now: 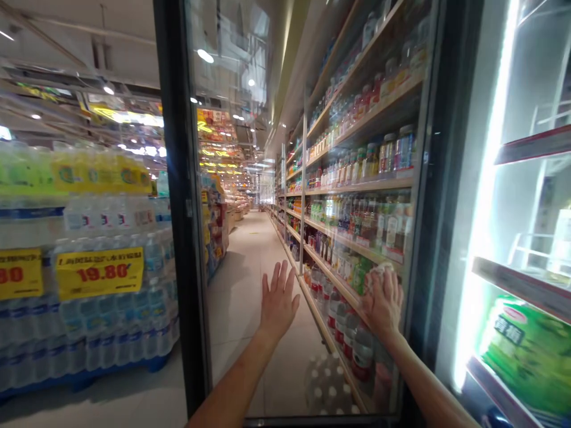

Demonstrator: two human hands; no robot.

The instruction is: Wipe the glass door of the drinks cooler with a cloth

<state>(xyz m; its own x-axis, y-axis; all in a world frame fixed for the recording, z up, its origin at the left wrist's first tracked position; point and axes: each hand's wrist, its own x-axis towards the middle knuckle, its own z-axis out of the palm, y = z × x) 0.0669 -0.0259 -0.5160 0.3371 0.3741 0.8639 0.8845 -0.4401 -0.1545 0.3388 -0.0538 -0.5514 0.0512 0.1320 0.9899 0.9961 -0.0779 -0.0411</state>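
Note:
A glass cooler door (241, 285) with a dark frame stands swung out in front of me. My left hand (279, 302) is spread with its fingers pointing up, at the middle of the pane; whether the palm presses on the glass I cannot tell. Toward the pane's right side, my right hand (382, 300) is closed over a crumpled whitish cloth (384, 268) and holds it against the glass. Most of the cloth is hidden beneath the fingers. Shelves of bottles (357, 220) show in the pane behind both hands.
On the left, shrink-wrapped water bottles (111, 345) are stacked on a blue pallet (84, 377), with a yellow price sign (100, 273). At the right, the lit cooler interior has shelf edges (521, 285) and a green package (529, 356). Pale floor tiles (154, 410) lie beside the door.

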